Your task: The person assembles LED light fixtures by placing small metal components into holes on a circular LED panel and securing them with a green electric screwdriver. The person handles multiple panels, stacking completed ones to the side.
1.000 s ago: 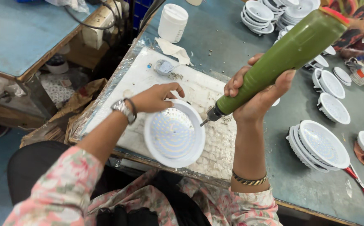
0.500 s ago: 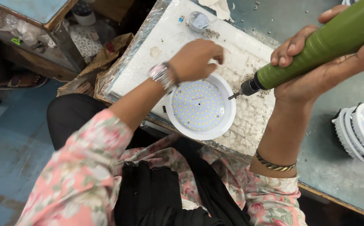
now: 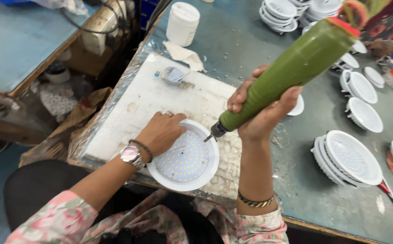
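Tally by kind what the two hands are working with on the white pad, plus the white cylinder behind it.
Green electric screwdriver, held in the right hand: 1
Round white LED panel, steadied by the left hand: 1
White pad: 1
White cylinder: 1
Total: 4

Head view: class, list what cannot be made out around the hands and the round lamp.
- Driver bit tip: too small; contact with the lamp unclear.
- Lamp's left rim: hidden by left hand.
- Driver's rear end: blurred, near top edge.
- Right hand palm: hidden behind driver.
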